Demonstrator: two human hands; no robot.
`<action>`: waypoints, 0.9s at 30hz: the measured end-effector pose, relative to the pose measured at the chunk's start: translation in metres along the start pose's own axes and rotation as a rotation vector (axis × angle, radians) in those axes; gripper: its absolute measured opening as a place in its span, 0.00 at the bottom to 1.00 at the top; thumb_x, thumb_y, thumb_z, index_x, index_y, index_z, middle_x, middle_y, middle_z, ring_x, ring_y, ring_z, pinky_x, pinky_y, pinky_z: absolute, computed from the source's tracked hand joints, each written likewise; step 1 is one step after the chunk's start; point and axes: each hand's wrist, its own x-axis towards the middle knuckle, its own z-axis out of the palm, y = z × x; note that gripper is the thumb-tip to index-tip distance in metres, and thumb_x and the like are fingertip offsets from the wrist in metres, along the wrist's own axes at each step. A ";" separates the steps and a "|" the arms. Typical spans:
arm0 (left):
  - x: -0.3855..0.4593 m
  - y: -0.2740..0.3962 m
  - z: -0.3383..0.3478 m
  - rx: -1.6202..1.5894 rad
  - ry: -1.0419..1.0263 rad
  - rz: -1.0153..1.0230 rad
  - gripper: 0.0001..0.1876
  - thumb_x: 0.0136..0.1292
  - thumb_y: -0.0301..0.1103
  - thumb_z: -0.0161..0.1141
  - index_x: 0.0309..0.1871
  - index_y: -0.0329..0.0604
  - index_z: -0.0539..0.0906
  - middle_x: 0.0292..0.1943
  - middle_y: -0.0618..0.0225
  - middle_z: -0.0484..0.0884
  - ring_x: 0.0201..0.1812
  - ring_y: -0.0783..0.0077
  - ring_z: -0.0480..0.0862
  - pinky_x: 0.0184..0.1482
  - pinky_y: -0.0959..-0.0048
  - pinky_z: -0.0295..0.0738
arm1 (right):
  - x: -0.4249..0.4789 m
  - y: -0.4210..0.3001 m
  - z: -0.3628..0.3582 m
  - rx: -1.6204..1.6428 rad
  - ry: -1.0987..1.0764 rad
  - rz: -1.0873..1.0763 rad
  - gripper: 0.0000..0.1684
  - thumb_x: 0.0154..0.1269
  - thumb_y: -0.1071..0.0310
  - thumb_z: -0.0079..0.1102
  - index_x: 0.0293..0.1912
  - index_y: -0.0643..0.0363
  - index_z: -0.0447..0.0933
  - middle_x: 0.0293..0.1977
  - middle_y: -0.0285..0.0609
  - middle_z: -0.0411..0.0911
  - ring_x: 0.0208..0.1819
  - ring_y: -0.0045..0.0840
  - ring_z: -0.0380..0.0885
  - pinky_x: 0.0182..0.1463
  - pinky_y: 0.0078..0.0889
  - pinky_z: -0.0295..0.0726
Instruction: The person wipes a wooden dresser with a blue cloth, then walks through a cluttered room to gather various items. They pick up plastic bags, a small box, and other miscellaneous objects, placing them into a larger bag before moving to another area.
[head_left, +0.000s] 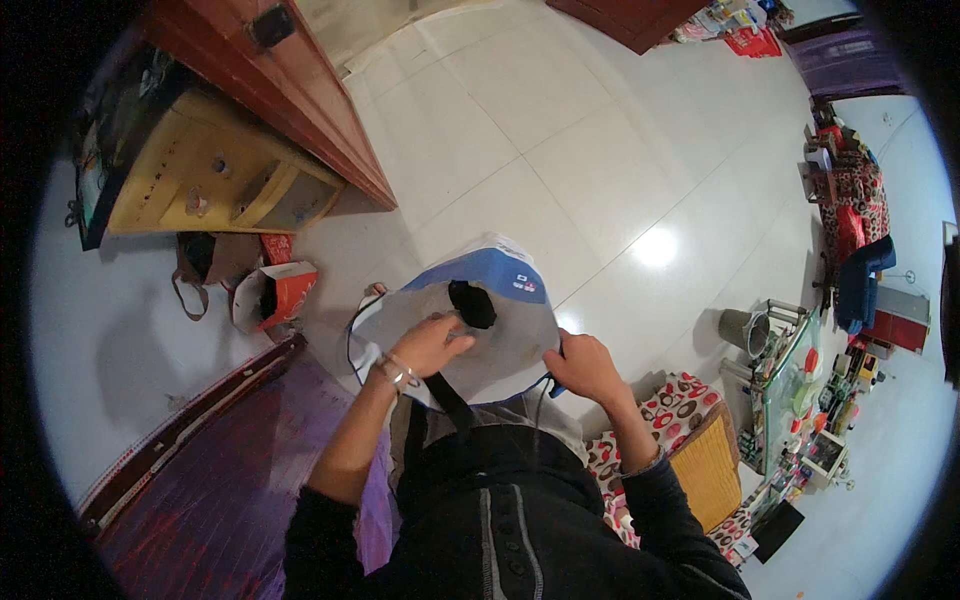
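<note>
A wide-mouthed fabric bag (517, 360) with a pale grey lining and a blue-and-white printed outer side is spread open before me. My right hand (589, 367) grips its dark-edged rim on the right, where a dark cord (540, 409) hangs down. Over the mouth is my left hand (435, 345), with metal bangles at the wrist and its thumb apart from the fingers. Just beyond those fingertips lies a small black item (474, 304), its kind unclear, against the lining. A black strap (450, 401) crosses the near rim below my left hand.
A wooden door (330, 112) and a yellow cabinet (217, 169) stand at the left, above an open red-and-white box (277, 296). On the right are a grey bucket (742, 330), a glass-topped table (787, 390) bearing several items, and a yellow cushion (705, 472).
</note>
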 end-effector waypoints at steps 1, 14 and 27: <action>0.007 -0.011 0.001 0.157 -0.048 -0.033 0.22 0.57 0.43 0.54 0.49 0.37 0.68 0.37 0.53 0.77 0.39 0.56 0.77 0.41 0.66 0.71 | -0.001 -0.006 0.001 -0.017 0.026 -0.034 0.19 0.51 0.60 0.45 0.34 0.66 0.72 0.22 0.57 0.74 0.27 0.49 0.74 0.36 0.45 0.72; 0.031 -0.069 0.076 0.537 -0.031 -0.333 0.39 0.51 0.49 0.56 0.63 0.43 0.52 0.41 0.52 0.77 0.40 0.54 0.78 0.40 0.59 0.73 | -0.013 -0.050 -0.018 0.050 0.003 -0.198 0.18 0.52 0.58 0.46 0.31 0.65 0.71 0.21 0.58 0.73 0.27 0.50 0.74 0.34 0.49 0.73; 0.023 -0.069 0.047 0.331 0.297 -0.261 0.31 0.49 0.39 0.59 0.59 0.56 0.61 0.34 0.51 0.78 0.31 0.53 0.79 0.30 0.59 0.74 | 0.014 -0.046 -0.010 0.028 0.056 -0.092 0.19 0.53 0.57 0.44 0.31 0.64 0.73 0.26 0.56 0.75 0.29 0.47 0.75 0.36 0.47 0.73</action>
